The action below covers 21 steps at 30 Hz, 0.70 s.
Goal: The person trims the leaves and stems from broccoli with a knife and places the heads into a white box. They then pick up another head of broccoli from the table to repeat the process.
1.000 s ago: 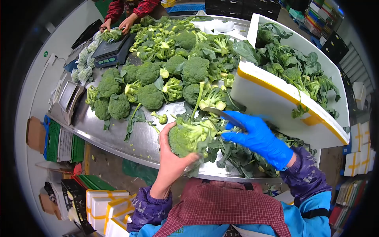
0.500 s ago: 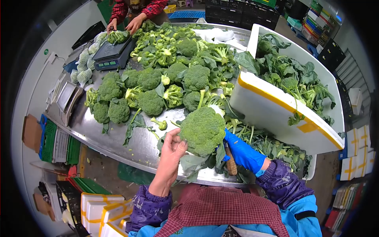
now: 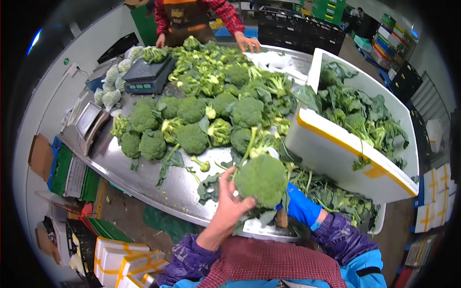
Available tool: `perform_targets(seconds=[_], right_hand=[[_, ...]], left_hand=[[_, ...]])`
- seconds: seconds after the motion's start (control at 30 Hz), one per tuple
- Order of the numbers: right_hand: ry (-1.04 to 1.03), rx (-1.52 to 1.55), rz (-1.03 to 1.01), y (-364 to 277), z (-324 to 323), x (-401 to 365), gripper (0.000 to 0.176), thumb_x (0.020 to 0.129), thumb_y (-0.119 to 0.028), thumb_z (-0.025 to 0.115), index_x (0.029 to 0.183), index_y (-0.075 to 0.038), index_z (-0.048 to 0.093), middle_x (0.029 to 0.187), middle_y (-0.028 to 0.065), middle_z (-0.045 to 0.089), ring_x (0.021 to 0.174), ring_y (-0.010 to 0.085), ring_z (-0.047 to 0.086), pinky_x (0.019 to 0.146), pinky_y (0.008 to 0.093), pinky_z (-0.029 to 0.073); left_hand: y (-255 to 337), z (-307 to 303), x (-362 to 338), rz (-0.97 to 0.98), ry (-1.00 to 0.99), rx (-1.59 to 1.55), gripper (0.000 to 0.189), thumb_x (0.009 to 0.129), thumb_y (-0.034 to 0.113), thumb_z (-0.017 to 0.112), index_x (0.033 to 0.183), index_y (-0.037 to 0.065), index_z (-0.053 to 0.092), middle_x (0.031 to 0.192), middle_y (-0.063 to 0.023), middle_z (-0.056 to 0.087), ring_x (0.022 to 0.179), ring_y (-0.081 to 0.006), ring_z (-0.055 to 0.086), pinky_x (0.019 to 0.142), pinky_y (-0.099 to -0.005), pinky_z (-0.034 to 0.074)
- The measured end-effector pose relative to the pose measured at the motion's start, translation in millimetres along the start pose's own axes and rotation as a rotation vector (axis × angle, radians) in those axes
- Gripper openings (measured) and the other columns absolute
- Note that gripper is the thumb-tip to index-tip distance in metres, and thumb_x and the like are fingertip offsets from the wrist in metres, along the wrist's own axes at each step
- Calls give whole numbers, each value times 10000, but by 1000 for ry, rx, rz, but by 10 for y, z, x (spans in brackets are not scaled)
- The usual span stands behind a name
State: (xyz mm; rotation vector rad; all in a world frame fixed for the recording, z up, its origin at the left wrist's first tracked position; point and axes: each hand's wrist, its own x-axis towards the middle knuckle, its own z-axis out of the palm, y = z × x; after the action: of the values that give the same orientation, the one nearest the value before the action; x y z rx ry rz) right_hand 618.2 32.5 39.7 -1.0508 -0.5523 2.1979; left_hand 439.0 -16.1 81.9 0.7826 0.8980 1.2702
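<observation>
A large broccoli head (image 3: 261, 181) is held over the near edge of the metal table (image 3: 185, 204). My left hand (image 3: 229, 204), bare, has its thumb and fingers against the left side of the crown. On the right, behind and below the crown, my right hand (image 3: 301, 205) wears a blue glove and is closed round a tool with a brown handle (image 3: 282, 219); its blade is hidden. Trimmed broccoli heads (image 3: 193, 138) lie in rows beyond, with cut leaves (image 3: 336, 197) at the right.
A white foam box (image 3: 355, 161) full of broccoli and leaves leans at the right. A scale (image 3: 146, 74) stands back left, near netted produce (image 3: 111, 84). Across the table is a co-worker (image 3: 189, 21). Foam boxes (image 3: 120, 259) are at lower left.
The held broccoli has moved slightly right and down in view, and my left hand's grip has shifted lower on it. The co-worker's hands have moved apart, one now near the white cloth.
</observation>
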Motion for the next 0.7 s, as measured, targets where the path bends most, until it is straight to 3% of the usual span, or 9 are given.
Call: perform_targets(seconds=[0.13, 0.23, 0.3, 0.37, 0.4, 0.47, 0.5, 0.57, 0.7], right_hand=[[14, -139, -167, -163, 177, -137, 429, 924, -372, 445, 1194, -41, 484, 894, 13, 595, 698, 116, 552, 592, 247, 460], [235, -556, 71, -392, 230, -346, 422, 909, -346, 493, 1159, -7, 520, 755, 0, 558, 573, 97, 489, 550, 235, 425], [-181, -661, -76, -458, 156, -398, 362, 890, -301, 540, 1087, 0, 580, 653, -9, 500, 483, 77, 411, 505, 228, 383], [-91, -650, 2, -592, 157, -506, 279, 877, -233, 564, 1036, -12, 620, 774, 19, 582, 623, 99, 529, 628, 235, 448], [-120, -648, -90, -627, 148, -530, 274, 871, -205, 572, 1064, -14, 606, 874, 39, 599, 749, 111, 553, 723, 247, 448], [-166, -648, -211, -654, -1, -525, 309, 863, -154, 578, 1133, -5, 561, 1134, 78, 578, 1065, 138, 515, 947, 279, 380], [-148, -671, -203, -692, -12, -560, 361, 859, -208, 591, 1167, -24, 545, 1161, 75, 562, 1082, 157, 503, 964, 300, 357], [-44, -883, -303, -726, -92, -603, 419, 847, -291, 603, 1177, -41, 540, 1103, 96, 578, 1035, 159, 521, 895, 291, 399], [-44, -967, -287, -946, -216, -759, 441, 826, -353, 621, 1155, -65, 565, 1062, 96, 608, 990, 165, 552, 881, 305, 412]], left_hand=[[-17, 7, -11, -282, -2, -256, 829, 779, 306, 680, 1381, 187, 123, 1331, -120, 301, 1180, -292, 394, 872, -468, 435], [-144, -207, 100, -325, -69, -452, 679, 851, 336, 562, 1378, 185, 160, 1330, -126, 319, 1150, -294, 431, 848, -507, 444], [-32, -257, 177, -391, 9, -545, 576, 855, 434, 500, 1329, 175, 300, 1282, -104, 410, 1063, -265, 492, 736, -434, 482], [-45, -460, 319, -472, -218, -848, 507, 849, 476, 480, 1246, 165, 424, 1197, -60, 507, 970, -226, 525, 619, -347, 441], [78, -310, 368, -447, 69, -629, 473, 840, 497, 481, 1173, 162, 491, 1126, -18, 558, 909, -191, 532, 565, -296, 376], [126, -393, 621, -440, 203, -719, 491, 834, 500, 501, 1185, 157, 481, 1139, -32, 549, 920, -185, 532, 641, -330, 437], [166, -494, 762, -309, -99, -879, 516, 838, 499, 507, 1191, 124, 474, 1158, -56, 536, 962, -209, 526, 737, -354, 458], [515, -255, 970, -53, 23, -713, 629, 824, 539, 513, 1229, 64, 433, 1181, -112, 519, 1022, -236, 506, 792, -360, 463], [738, -292, 1166, -76, -272, -567, 636, 892, 472, 434, 1341, 44, 295, 1267, -201, 437, 1096, -390, 480, 889, -452, 452]])
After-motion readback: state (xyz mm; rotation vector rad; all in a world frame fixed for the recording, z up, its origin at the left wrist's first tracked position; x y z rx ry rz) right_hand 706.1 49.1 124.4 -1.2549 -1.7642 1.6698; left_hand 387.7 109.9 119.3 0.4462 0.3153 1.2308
